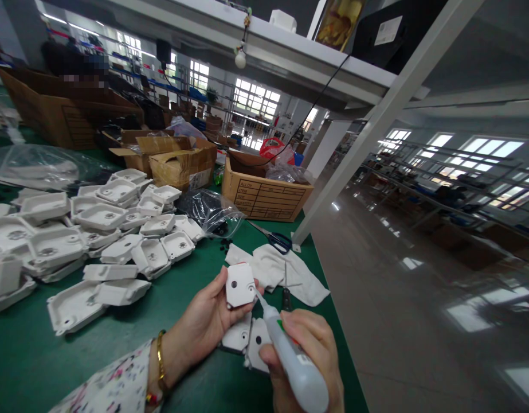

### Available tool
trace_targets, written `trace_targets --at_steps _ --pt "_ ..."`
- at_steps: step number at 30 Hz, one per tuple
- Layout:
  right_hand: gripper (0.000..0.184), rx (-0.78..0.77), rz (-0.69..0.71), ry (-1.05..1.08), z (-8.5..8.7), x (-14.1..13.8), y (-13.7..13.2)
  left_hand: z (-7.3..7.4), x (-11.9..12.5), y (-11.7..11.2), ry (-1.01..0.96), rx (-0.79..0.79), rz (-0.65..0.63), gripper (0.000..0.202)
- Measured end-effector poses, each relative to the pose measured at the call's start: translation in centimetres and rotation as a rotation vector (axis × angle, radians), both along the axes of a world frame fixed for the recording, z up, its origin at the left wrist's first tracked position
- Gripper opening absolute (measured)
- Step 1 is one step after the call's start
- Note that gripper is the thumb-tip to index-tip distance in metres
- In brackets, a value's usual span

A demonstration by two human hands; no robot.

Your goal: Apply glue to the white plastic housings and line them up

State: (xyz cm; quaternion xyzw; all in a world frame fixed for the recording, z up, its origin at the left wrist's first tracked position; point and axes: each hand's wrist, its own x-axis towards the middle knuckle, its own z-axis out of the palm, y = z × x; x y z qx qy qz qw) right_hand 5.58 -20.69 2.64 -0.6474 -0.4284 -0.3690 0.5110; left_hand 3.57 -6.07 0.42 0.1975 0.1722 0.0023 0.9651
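My left hand (pixel 204 321) is closed around a small white plastic cover (pixel 241 284) with a round hole, held upright above the green table (pixel 40 361). My right hand (pixel 305 358) grips a white squeeze bottle (pixel 292 358) with a pointed nozzle. The nozzle tip touches the cover's right edge. Two more white covers (pixel 247 338) lie flat on the table just below my hands.
A pile of several white plastic housings (pixel 101 229) fills the table's left side. A white cloth (pixel 285 272), scissors (pixel 277 238), a clear bag of black parts (pixel 210 212) and cardboard boxes (pixel 264 192) lie beyond. A white shelf post (pixel 354 155) stands at the table's right edge.
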Motion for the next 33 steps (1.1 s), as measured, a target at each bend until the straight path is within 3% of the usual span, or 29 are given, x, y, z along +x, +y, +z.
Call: trace_targets --at_steps 6,11,21,27,30,33 --pt "0.026 0.123 -0.041 0.157 -0.5 0.9 -0.5 -0.1 0.0 0.1 -0.007 0.027 -0.065 0.043" --pt "0.022 0.205 -0.004 0.300 -0.7 1.3 -0.7 0.1 -0.3 -0.2 -0.007 0.142 -0.041 0.042" --pt "0.019 0.010 0.017 0.280 -0.2 0.4 -0.9 -0.2 -0.5 -0.3 -0.077 0.522 0.073 0.045" --pt "0.018 -0.004 -0.003 0.061 -0.1 -0.4 0.6 -0.1 -0.6 -0.5 -0.079 0.587 0.087 0.052" --pt "0.015 0.010 -0.033 -0.128 -0.6 -0.4 1.7 0.0 -0.6 -0.5 -0.059 0.547 0.102 0.050" --pt "0.009 0.012 -0.073 -0.187 -0.9 -0.5 2.1 0.1 -0.5 -0.5 -0.016 0.458 0.139 0.039"
